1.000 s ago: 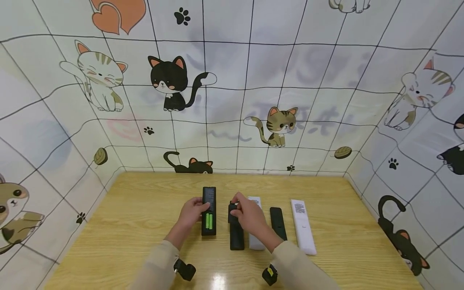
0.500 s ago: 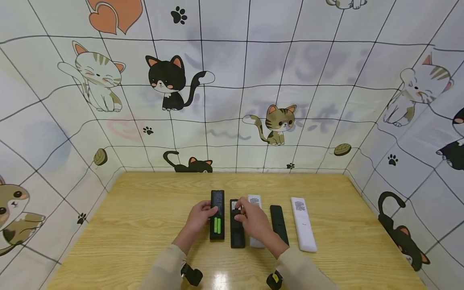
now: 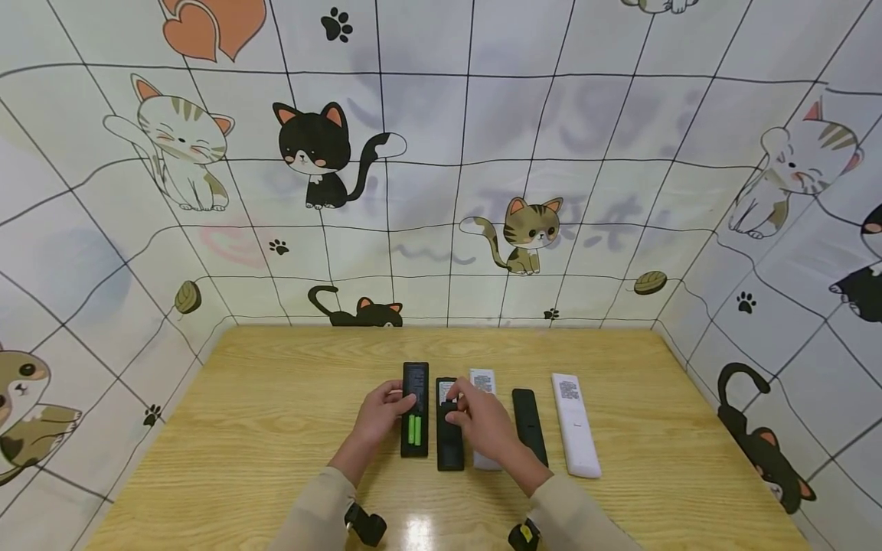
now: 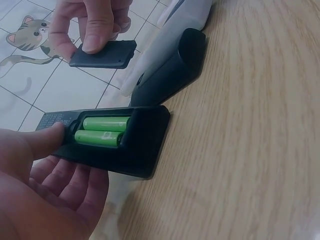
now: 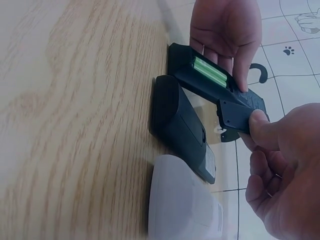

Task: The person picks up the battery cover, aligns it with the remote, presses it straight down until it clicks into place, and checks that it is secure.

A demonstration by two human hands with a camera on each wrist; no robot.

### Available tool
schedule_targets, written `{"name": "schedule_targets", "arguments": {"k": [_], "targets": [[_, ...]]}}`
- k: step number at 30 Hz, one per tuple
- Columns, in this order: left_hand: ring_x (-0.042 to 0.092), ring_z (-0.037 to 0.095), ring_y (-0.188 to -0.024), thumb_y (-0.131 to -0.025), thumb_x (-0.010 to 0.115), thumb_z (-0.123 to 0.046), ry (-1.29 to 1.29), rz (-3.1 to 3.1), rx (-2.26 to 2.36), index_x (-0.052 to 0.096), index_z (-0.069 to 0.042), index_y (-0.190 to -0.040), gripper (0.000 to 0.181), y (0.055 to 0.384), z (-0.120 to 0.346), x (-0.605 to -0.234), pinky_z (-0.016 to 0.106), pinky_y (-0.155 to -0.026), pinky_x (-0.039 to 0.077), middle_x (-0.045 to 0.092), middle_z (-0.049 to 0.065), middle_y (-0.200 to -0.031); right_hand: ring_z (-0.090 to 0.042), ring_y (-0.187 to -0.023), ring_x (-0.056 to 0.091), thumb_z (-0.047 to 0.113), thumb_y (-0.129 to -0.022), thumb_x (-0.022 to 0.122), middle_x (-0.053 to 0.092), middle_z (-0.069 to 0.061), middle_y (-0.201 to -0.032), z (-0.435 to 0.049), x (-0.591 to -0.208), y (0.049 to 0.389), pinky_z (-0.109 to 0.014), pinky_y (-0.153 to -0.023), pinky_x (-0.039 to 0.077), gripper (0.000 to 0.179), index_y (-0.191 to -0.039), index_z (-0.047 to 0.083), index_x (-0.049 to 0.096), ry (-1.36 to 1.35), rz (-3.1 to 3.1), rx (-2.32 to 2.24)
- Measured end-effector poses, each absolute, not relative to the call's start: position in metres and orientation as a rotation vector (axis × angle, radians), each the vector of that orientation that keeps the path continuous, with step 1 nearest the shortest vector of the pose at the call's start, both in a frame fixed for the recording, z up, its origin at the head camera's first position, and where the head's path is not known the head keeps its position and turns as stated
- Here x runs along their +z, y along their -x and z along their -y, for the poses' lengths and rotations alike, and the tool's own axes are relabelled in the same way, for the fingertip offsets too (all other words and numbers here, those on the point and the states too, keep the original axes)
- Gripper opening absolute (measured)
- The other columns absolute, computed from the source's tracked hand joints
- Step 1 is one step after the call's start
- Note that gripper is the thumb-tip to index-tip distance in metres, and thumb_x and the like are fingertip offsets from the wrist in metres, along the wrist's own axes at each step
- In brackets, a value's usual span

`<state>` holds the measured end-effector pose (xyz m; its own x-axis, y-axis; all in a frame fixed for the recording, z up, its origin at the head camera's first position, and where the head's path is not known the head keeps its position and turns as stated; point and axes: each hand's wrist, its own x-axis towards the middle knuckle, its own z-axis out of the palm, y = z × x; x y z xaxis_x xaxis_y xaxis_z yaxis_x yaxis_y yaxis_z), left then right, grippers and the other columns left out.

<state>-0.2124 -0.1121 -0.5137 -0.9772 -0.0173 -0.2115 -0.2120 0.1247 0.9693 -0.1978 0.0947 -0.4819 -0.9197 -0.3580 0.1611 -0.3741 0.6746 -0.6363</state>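
Observation:
In the head view my left hand (image 3: 375, 417) grips a black remote control (image 3: 415, 448) with its back turned up. The thumb lies on the back, and the fingers are under the far side in the left wrist view. Two green batteries (image 4: 102, 131) sit side by side in its uncovered compartment. My right hand (image 3: 485, 421) pinches a small black battery cover (image 5: 234, 115) between thumb and fingers. That cover is held just beside the compartment, apart from the remote in the left wrist view. Below the right hand lies a second black remote (image 3: 451, 451), back up.
To the right, a white remote (image 3: 482, 379) lies partly hidden behind my right hand. Beyond it are a smaller black remote (image 3: 529, 421) and another white remote (image 3: 576, 428). All rest on a wooden table (image 3: 276, 428), with a cat-printed cloth wall (image 3: 427, 191) behind it.
My left hand has shifted right with the remote and slightly toward me. My right hand with the cover has moved a little to the right. Over the last half second both hands barely move.

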Motion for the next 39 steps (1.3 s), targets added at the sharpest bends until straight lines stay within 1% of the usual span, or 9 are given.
{"name": "schedule_targets", "arguments": {"k": [4, 8, 14, 17, 20, 24, 28, 33, 39], "targets": [[0.063, 0.016, -0.091, -0.093, 0.066, -0.025, 0.245, -2.238, 1.973, 0.057, -0.006, -0.129, 0.041, 0.214, 0.114, -0.516, 0.028, -0.075, 0.049, 0.067, 0.016, -0.118, -0.005, -0.062, 0.051, 0.018, -0.093, 0.066, 0.061, 0.005, -0.08, -0.094, -0.482, 0.197, -0.023, -0.058, 0.043, 0.018, -0.108, 0.016, 0.056, -0.647, 2.852, 1.114], [0.064, 0.016, -0.091, -0.093, 0.066, -0.025, 0.251, -2.235, 1.984, 0.058, -0.005, -0.129, 0.041, 0.214, 0.114, -0.516, 0.029, -0.075, 0.049, 0.067, 0.016, -0.117, -0.004, -0.063, 0.052, 0.019, -0.093, 0.066, 0.061, 0.005, -0.082, -0.092, -0.482, 0.196, -0.022, -0.059, 0.043, 0.019, -0.108, 0.017, 0.056, -0.667, 2.84, 1.135], [0.064, 0.015, -0.087, -0.092, 0.068, -0.021, 0.236, -2.22, 2.023, 0.059, -0.001, -0.124, 0.038, 0.213, 0.115, -0.513, 0.031, -0.075, 0.051, 0.068, 0.018, -0.113, -0.006, -0.072, 0.059, 0.018, -0.091, 0.067, 0.065, 0.002, -0.086, -0.083, -0.483, 0.196, -0.023, -0.064, 0.046, 0.02, -0.108, 0.016, 0.057, -0.688, 2.824, 1.182], [0.064, 0.016, -0.085, -0.093, 0.065, -0.016, 0.208, -2.206, 2.034, 0.058, 0.003, -0.122, 0.035, 0.207, 0.115, -0.501, 0.034, -0.076, 0.052, 0.068, 0.021, -0.111, -0.006, -0.072, 0.059, 0.018, -0.091, 0.068, 0.064, 0.002, -0.086, -0.077, -0.482, 0.195, -0.023, -0.063, 0.046, 0.02, -0.107, 0.015, 0.057, -0.706, 2.829, 1.19], [0.065, 0.016, -0.082, -0.093, 0.064, -0.013, 0.188, -2.211, 2.045, 0.059, 0.005, -0.12, 0.033, 0.207, 0.115, -0.502, 0.035, -0.074, 0.052, 0.069, 0.021, -0.107, -0.005, -0.07, 0.056, 0.017, -0.091, 0.067, 0.062, 0.003, -0.085, -0.071, -0.482, 0.195, -0.022, -0.061, 0.044, 0.02, -0.107, 0.014, 0.057, -0.727, 2.829, 1.204], [0.065, 0.014, -0.08, -0.092, 0.067, -0.018, 0.196, -2.227, 2.059, 0.061, 0.001, -0.118, 0.033, 0.213, 0.116, -0.516, 0.031, -0.07, 0.052, 0.071, 0.017, -0.105, -0.003, -0.069, 0.056, 0.019, -0.091, 0.067, 0.063, 0.003, -0.085, -0.064, -0.482, 0.196, -0.021, -0.06, 0.044, 0.02, -0.108, 0.014, 0.057, -0.758, 2.814, 1.199], [0.067, 0.014, -0.08, -0.092, 0.068, -0.019, 0.215, -2.227, 2.074, 0.062, -0.002, -0.117, 0.031, 0.213, 0.116, -0.518, 0.03, -0.069, 0.052, 0.072, 0.015, -0.105, -0.004, -0.068, 0.055, 0.021, -0.091, 0.067, 0.063, 0.003, -0.087, -0.058, -0.48, 0.195, -0.021, -0.059, 0.043, 0.02, -0.108, 0.015, 0.057, -0.757, 2.818, 1.186], [0.067, 0.013, -0.079, -0.092, 0.067, -0.018, 0.212, -2.228, 2.099, 0.062, -0.002, -0.118, 0.031, 0.212, 0.116, -0.516, 0.031, -0.069, 0.053, 0.072, 0.016, -0.107, -0.004, -0.068, 0.054, 0.023, -0.091, 0.068, 0.064, 0.003, -0.088, -0.055, -0.478, 0.196, -0.021, -0.058, 0.043, 0.02, -0.107, 0.019, 0.057, -0.749, 2.824, 1.149], [0.068, 0.012, -0.077, -0.093, 0.066, -0.017, 0.197, -2.231, 2.108, 0.061, 0.0, -0.12, 0.032, 0.211, 0.116, -0.514, 0.03, -0.068, 0.054, 0.072, 0.018, -0.109, -0.004, -0.068, 0.054, 0.025, -0.09, 0.069, 0.065, 0.003, -0.088, -0.053, -0.478, 0.198, -0.021, -0.059, 0.043, 0.02, -0.106, 0.021, 0.057, -0.75, 2.833, 1.102]]}}
